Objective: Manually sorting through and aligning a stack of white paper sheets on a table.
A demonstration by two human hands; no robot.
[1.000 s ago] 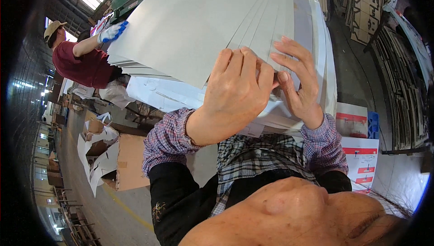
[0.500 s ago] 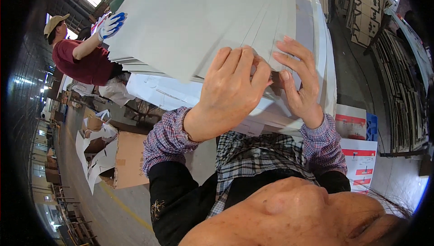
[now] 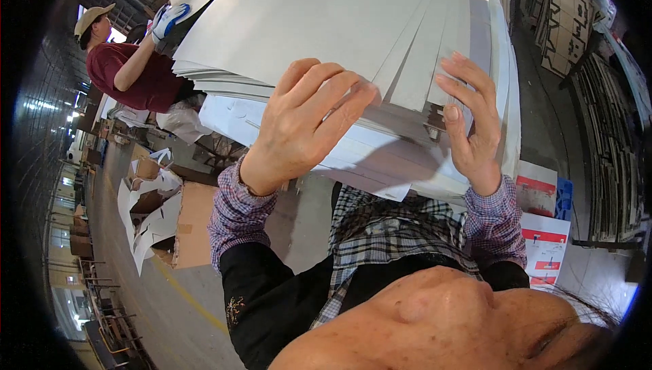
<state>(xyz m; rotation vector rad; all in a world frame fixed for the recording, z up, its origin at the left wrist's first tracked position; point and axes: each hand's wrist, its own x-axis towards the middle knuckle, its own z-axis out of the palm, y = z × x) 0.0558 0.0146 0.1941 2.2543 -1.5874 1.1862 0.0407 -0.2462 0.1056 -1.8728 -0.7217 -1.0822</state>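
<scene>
A tall stack of large white sheets (image 3: pixel 319 23), of paper or thin board, lies before me. Its near edges are fanned apart toward the right. My left hand (image 3: pixel 305 122) is at the near edge of the stack, knuckles up. Its thumb and fingers bend together at the tips, which are blurred; whether a sheet edge is between them is hidden. My right hand (image 3: pixel 472 122) is beside the fanned corners, fingers apart, palm toward the stack, holding nothing. Between the hands, a small dark gap (image 3: pixel 435 118) shows under the sheet corners.
A co-worker in a dark red shirt (image 3: pixel 132 74) stands at the far left, a gloved hand (image 3: pixel 168 22) at the sheets' far corner. A cardboard box (image 3: pixel 197 224) with white scraps is on the floor. Printed cartons (image 3: pixel 543 244) stand at right, near leaning cut boards (image 3: pixel 608 146).
My left hand has moved left, away from my right hand, and the sheet edges have spread wider. The co-worker's gloved hand has lifted a far corner, leaving a dark gap.
</scene>
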